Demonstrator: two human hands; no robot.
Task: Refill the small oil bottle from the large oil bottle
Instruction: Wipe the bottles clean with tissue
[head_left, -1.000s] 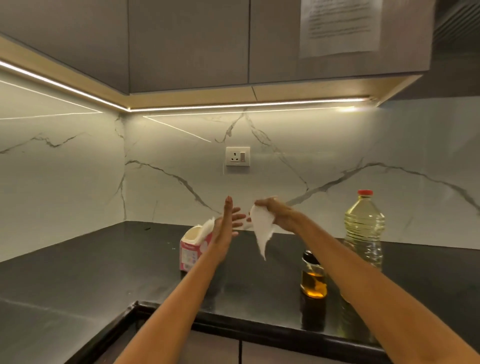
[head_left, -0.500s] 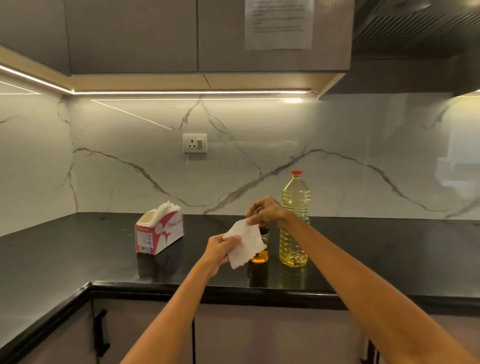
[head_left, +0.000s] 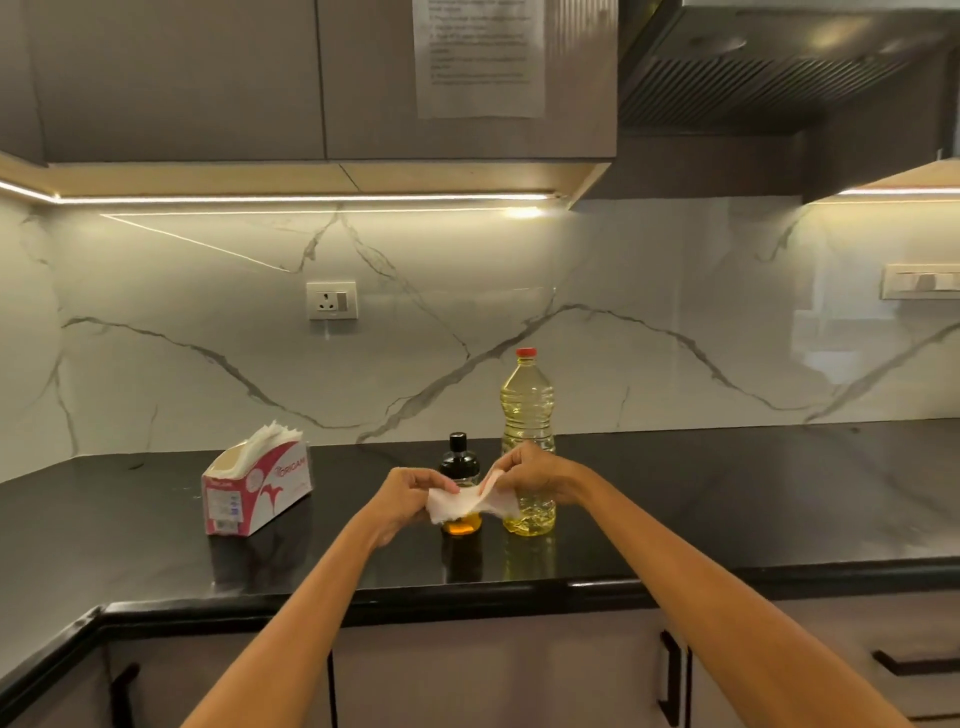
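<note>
A: What differs from half a second back?

B: Both hands now stretch the tissue (head_left: 470, 503) flat; left hand (head_left: 402, 499) and right hand (head_left: 532, 475) each pinch an end.

A: The bottles?

B: Small oil bottle (head_left: 460, 470) and large oil bottle (head_left: 527, 410) stand upright, capped, side by side on the counter (head_left: 727, 509) behind the tissue.

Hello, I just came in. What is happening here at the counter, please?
A person stands at a black counter and holds a white tissue stretched between both hands: the left hand pinches one end, the right hand the other. Behind the tissue stand the small bottle, with a black cap and a little amber oil at the bottom, and the large bottle, its red cap on. Neither bottle is being touched, so no pouring has begun. A tissue box sits to the left.
</note>
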